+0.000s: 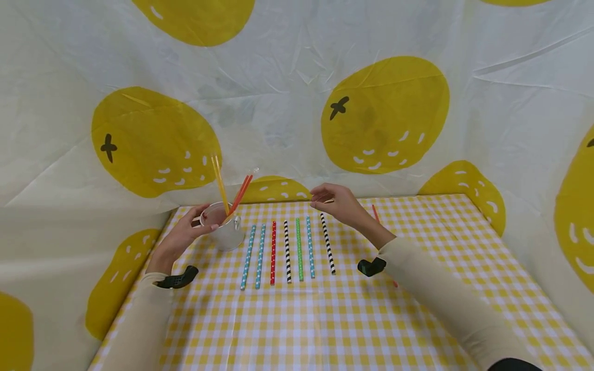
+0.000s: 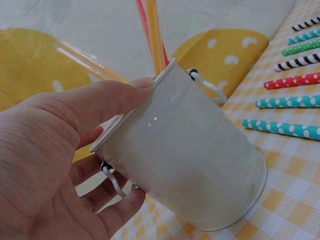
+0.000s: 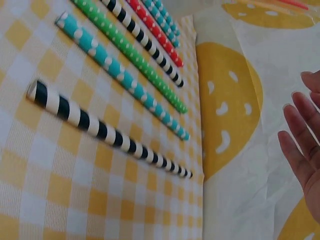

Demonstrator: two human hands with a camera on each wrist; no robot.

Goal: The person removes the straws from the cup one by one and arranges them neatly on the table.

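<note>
Honestly, the white bucket (image 1: 229, 238) is what I'd worry about most. It's up by the back left corner of the tabletop (image 1: 278, 330), and the left hand (image 1: 183, 234) has it by the rim: thumb (image 2: 120, 95) over the lip, other fingers around the side with the near handle (image 2: 114, 180). I can't tell if the base sits flat. If it doesn't, a slipping thumb could drop or tip the thing, and the tall yellow straws (image 1: 219, 180) and plain red straws (image 1: 241, 195) leaning on its rim would make that easier, being top-heavy.

Next up, the row of seven patterned straws (image 1: 287, 252) in the middle, running from near the back edge toward the front one. They look round and light, so a bump would probably send them rolling. The leftmost blue straw (image 1: 248, 257) lies just beside the bucket, so any sideways slide could shove it into its neighbour.

Right hand (image 1: 337, 202) is holding nothing, fingers loosely bent and a bit apart, up near the back edge by the end black-and-white straw (image 1: 328, 245). A low sweep could knock that one askew. Also, a loose red straw (image 1: 375, 212) sits under that forearm, partly hidden, toward the right edge; a dragging sleeve (image 1: 431, 278) could catch it unnoticed.
</note>
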